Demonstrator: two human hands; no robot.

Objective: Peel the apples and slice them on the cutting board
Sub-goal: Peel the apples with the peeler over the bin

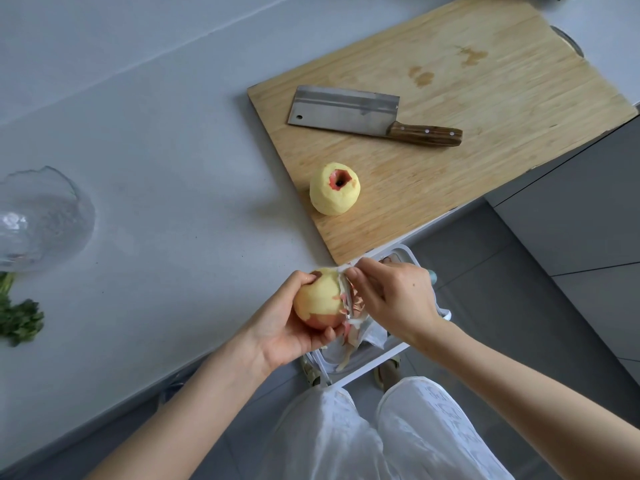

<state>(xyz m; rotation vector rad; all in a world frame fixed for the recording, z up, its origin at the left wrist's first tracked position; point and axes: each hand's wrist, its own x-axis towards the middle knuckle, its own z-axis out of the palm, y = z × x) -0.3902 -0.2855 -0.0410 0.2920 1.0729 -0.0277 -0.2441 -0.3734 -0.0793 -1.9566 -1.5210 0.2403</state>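
with left fingers (325, 336) curled round the apple (317, 299) beside the cutting board (519, 109), right fingers (358, 276) pinching the peeler (348, 299), turn slowly and keep strokes shallow.

The cutting board (485, 81) is laid on the far right of the bench (173, 168), with its near side along the bench edge. A cleaver (346, 110) is laid flat on the board's left part, handle to the right. One apple (334, 189) is set on the board, nearer than the cleaver and apart from it. A second apple (317, 299) is held beyond the bench's near edge, gripped from the left by the left hand (287, 327). A peeler (349, 303) is held against its right side by the right hand (394, 299). A bin (408, 252) is placed on the floor beneath both hands. A bowl (45, 220) is set at the far left of the bench, with herbs (19, 320) laid just near of it.
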